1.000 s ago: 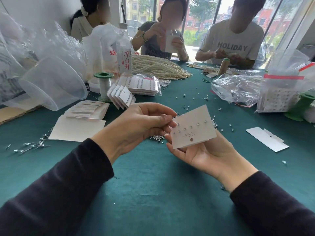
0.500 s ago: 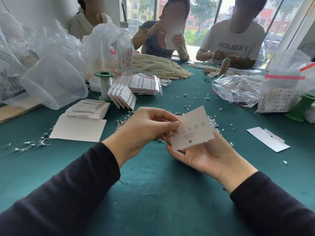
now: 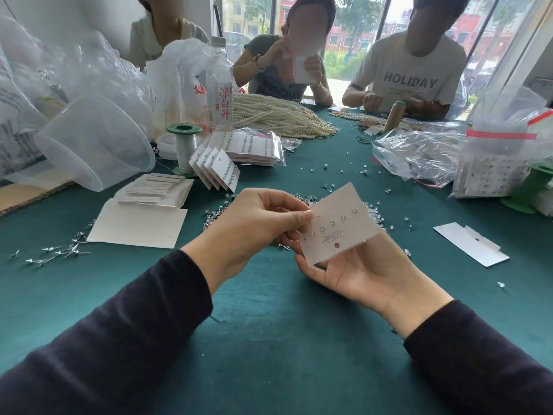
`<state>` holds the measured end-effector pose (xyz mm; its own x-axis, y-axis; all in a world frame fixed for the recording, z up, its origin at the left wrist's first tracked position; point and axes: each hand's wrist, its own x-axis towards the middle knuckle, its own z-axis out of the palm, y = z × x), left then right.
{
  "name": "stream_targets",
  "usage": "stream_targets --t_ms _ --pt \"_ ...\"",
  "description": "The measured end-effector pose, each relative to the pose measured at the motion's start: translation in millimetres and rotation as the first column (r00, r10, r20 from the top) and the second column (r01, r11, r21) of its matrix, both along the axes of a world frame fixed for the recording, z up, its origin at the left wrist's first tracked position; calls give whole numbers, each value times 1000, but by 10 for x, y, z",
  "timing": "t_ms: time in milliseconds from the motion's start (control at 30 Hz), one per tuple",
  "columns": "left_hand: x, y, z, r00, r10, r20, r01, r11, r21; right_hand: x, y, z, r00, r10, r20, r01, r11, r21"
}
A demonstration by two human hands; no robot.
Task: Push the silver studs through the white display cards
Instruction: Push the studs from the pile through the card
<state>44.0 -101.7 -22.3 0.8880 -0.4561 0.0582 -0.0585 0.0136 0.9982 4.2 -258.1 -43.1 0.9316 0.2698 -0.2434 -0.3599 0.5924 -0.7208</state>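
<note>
The right hand [image 3: 368, 274] holds the white card [image 3: 338, 226] from below; at its 9 o'clock edge the left hand [image 3: 254, 223] pinches closed, probably on a stud. A tilted post may bend or tear the card.

A clear plastic bowl [image 3: 95, 142] lies tipped on its side at the left of the green surface [image 3: 269, 339], near a water bottle [image 3: 220, 85] with red characters. A green-topped spool [image 3: 184, 148] stands beside the bottle. Behind them a heap of pearl strands [image 3: 278, 116] spreads out, and crumpled clear bags [image 3: 419, 154] sit at the right.
</note>
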Motion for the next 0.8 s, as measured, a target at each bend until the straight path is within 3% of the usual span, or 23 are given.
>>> stream_targets --t_ms 533,633,733,800 --pt "-21 -45 -29 995 67 72 -72 995 71 -26 54 42 994 -39 101 51 992 -119" --pt "-40 -46 -24 996 70 56 -77 989 128 -13 46 35 990 -74 117 98 972 -212" --pt "-66 -56 6 997 43 -72 -33 990 135 -11 78 25 954 -199 222 272 886 -375" --pt "-91 -56 27 991 14 -134 5 991 136 -34 102 20 904 -234 359 409 721 -560"
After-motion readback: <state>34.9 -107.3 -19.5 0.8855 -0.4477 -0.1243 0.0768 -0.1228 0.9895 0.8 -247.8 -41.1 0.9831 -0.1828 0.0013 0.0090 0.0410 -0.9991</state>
